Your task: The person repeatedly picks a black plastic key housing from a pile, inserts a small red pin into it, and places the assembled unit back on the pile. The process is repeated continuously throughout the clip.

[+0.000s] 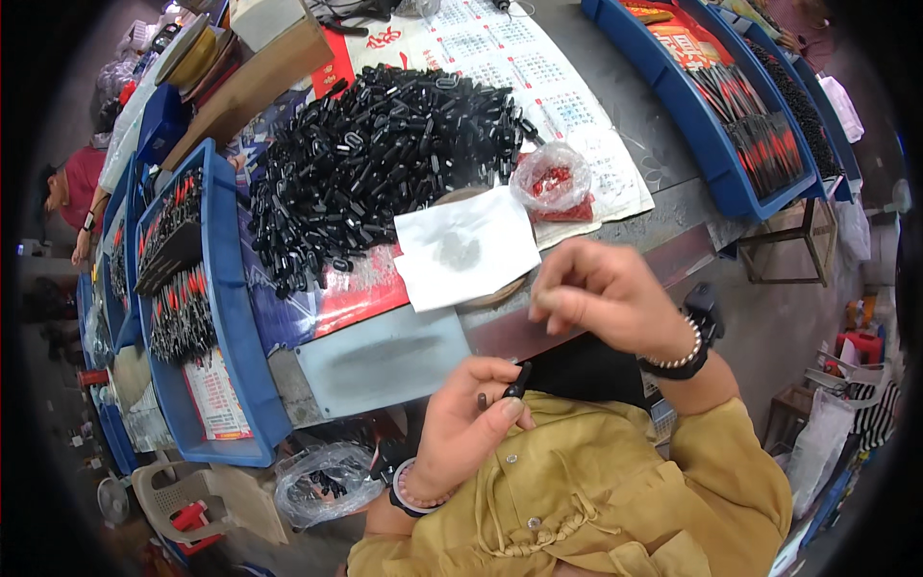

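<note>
at lower left a beige chair (240,495) stands near what may be a fan (112,501), a person (81,188) farther up.

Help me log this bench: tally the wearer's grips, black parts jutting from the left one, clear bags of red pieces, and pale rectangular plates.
Grips: 2, left grip and right grip
Black part: 1
Clear bag: 1
Pale plate: 1
Total: 5
</note>
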The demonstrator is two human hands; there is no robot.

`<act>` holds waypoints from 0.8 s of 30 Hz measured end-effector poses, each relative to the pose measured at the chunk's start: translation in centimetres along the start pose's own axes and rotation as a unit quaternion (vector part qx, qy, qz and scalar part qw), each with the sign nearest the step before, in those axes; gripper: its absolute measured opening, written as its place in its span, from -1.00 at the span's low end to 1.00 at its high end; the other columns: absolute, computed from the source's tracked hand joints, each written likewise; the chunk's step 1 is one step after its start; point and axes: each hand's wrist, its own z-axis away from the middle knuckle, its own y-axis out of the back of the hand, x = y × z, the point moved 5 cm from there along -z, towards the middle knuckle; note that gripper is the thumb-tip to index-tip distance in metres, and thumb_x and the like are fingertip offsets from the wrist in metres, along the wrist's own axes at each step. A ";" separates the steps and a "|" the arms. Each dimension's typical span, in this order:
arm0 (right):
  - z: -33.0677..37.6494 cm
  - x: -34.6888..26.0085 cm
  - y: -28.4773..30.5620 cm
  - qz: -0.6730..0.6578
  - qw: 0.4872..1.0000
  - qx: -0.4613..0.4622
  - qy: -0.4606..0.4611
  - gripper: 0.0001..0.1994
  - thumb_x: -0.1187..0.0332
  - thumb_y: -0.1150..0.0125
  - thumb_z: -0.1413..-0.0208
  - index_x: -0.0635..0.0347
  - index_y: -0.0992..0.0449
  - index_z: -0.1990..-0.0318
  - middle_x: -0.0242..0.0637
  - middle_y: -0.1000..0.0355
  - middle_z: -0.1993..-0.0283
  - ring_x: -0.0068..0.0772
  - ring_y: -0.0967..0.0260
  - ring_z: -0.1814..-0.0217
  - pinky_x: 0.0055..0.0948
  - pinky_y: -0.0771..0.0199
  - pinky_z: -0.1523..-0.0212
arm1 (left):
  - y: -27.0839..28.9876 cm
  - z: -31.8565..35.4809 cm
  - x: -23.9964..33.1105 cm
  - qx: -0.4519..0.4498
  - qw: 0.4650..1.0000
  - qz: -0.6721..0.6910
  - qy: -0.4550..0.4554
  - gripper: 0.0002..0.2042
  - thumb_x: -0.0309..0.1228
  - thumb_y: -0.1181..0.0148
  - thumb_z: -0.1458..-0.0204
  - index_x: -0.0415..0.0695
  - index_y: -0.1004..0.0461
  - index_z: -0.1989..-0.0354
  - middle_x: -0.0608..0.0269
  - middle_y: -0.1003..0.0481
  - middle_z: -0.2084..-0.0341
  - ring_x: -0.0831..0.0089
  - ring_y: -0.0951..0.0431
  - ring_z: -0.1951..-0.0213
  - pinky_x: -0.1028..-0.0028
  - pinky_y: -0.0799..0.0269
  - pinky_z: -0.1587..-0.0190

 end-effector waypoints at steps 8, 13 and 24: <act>2.1 3.3 -3.6 -0.193 0.977 -0.031 -0.086 -0.93 0.45 -0.13 -0.19 0.25 -0.42 0.24 -0.44 -0.41 0.35 -0.70 -0.35 0.44 -0.69 -0.37 0.41 | -0.4 0.3 0.0 0.022 0.999 0.000 -0.047 -0.77 -0.53 -0.06 -0.18 -0.24 -0.21 0.05 0.20 -0.46 0.38 0.56 -0.48 0.32 0.57 -0.39 0.24; 2.7 3.4 -4.0 -0.199 0.978 -0.022 -0.056 -0.95 0.48 -0.12 -0.18 0.25 -0.43 0.24 -0.41 -0.42 0.30 -0.70 -0.35 0.39 -0.68 -0.38 0.36 | -0.6 0.8 0.0 0.049 0.996 -0.016 -0.071 -0.77 -0.50 -0.08 -0.16 -0.23 -0.21 0.07 0.19 -0.47 0.44 0.62 -0.40 0.44 0.62 -0.31 0.36; 4.1 1.3 -4.6 -0.018 0.973 0.000 0.229 -0.84 0.66 -0.25 0.02 0.35 -0.51 0.25 -0.11 -0.50 0.27 -0.26 -0.48 0.25 -0.45 -0.46 0.27 | -1.7 1.7 0.1 0.036 0.980 -0.080 -0.176 -0.70 -0.53 -0.07 -0.17 -0.29 -0.17 -0.02 0.17 -0.51 0.37 0.58 -0.50 0.37 0.61 -0.40 0.28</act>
